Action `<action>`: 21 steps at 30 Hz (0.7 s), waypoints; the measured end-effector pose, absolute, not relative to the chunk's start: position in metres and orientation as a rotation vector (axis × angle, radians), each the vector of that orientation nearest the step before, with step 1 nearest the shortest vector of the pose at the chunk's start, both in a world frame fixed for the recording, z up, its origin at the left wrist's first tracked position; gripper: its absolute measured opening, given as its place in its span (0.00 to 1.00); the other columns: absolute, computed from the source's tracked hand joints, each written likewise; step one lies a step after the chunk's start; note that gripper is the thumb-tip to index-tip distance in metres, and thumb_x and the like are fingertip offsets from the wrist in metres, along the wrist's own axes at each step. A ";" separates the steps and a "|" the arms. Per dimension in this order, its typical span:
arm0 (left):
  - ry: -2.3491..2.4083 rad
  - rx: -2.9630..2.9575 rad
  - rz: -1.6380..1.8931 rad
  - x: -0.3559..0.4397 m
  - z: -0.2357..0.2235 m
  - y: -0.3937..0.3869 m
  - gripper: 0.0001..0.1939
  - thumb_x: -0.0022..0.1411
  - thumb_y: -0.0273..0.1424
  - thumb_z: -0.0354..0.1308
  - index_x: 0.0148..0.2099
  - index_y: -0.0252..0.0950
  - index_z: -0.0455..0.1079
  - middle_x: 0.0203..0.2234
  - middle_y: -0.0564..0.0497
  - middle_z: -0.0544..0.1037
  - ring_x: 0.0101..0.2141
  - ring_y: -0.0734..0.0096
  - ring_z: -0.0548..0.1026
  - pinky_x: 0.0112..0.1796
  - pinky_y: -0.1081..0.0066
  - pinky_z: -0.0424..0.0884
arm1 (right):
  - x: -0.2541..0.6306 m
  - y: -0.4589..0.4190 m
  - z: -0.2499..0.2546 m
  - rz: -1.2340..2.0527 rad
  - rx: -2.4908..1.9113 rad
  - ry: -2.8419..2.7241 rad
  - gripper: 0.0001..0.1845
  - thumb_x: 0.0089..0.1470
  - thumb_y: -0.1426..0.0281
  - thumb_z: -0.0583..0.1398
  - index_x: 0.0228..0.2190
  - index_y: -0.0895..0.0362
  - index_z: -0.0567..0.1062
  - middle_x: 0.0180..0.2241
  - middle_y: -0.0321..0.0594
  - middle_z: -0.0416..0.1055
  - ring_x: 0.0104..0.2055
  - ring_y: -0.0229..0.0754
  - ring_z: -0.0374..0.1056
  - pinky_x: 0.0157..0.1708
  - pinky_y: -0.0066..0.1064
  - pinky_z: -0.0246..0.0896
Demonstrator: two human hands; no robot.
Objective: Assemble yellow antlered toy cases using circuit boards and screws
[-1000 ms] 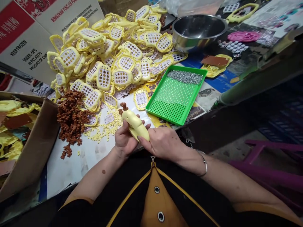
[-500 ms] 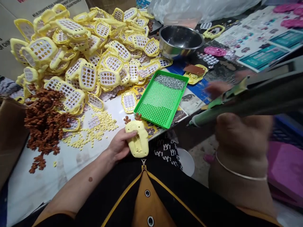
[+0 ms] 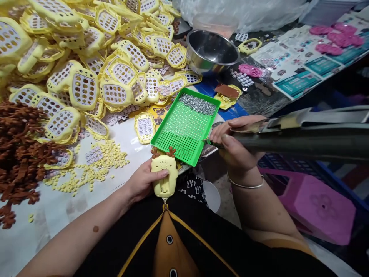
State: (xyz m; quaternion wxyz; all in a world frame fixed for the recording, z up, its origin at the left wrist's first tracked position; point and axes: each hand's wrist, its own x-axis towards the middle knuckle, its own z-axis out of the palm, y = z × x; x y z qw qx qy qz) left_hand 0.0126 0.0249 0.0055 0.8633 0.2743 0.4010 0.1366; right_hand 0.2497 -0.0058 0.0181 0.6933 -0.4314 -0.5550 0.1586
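My left hand (image 3: 144, 179) is closed around a yellow toy phone (image 3: 170, 169) with brown antlers, its back side up. My thumb presses near the open battery compartment, and small holes dot the upper part. My right hand (image 3: 238, 144) grips a dark, long-bodied power screwdriver (image 3: 288, 140), held almost level. Its thin tip points left, over the right edge of a green perforated tray (image 3: 180, 153). At the tray's far end lies a heap of small silver screws (image 3: 198, 104). Whether a screw sits on the tip is too small to tell.
Yellow phone shells (image 3: 115, 75) are piled at the back left. Brown antler pieces (image 3: 23, 154) and small yellow buttons (image 3: 106, 159) lie on the left. A metal bowl (image 3: 211, 52) stands behind the tray. At lower right is a pink stool (image 3: 319, 207).
The screwdriver and my right hand have moved left and forward, away from the camera, bringing the tip to the tray's edge. My left hand still holds the toy phone. The view has shifted slightly.
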 end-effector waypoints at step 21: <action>0.835 0.570 0.247 0.012 0.008 0.028 0.23 0.46 0.30 0.71 0.45 0.33 0.71 0.32 0.46 0.80 0.31 0.63 0.78 0.32 0.65 0.76 | 0.251 0.008 0.005 0.432 -0.863 -1.230 0.10 0.53 0.66 0.63 0.39 0.48 0.72 0.20 0.28 0.62 0.19 0.36 0.61 0.20 0.32 0.61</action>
